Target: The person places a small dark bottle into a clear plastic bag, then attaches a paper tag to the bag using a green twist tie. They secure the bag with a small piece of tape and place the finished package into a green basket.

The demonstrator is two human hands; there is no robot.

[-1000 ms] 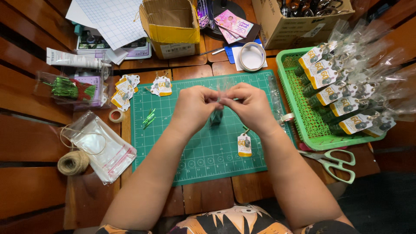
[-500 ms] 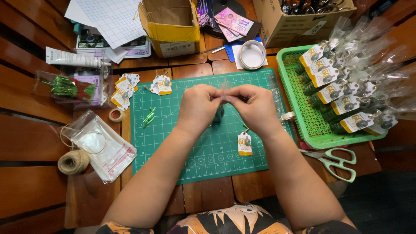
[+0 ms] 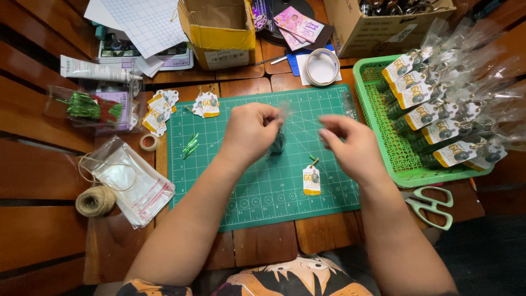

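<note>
My left hand point(image 3: 249, 133) pinches the top of a small clear cellophane bag point(image 3: 278, 140) with a dark object inside, held over the green cutting mat point(image 3: 263, 186). A hand's width to the right hovers my right hand point(image 3: 350, 147), fingers loosely curled; whether it holds something thin I cannot tell. A white and yellow paper tag point(image 3: 312, 180) with a twine loop lies on the mat just below and between the hands. Green twist ties point(image 3: 190, 145) lie on the mat's left part.
A green plastic basket point(image 3: 394, 148) at right holds several tagged cellophane packs. Scissors point(image 3: 433, 205) lie below it. More tags point(image 3: 159, 112), a tape roll point(image 3: 321, 67), cardboard boxes point(image 3: 216, 27), a twine ball point(image 3: 96, 201) and plastic bags point(image 3: 131, 181) surround the mat.
The hands were together at the mat's centre; now my right hand has drawn away to the right while the left keeps the small bag.
</note>
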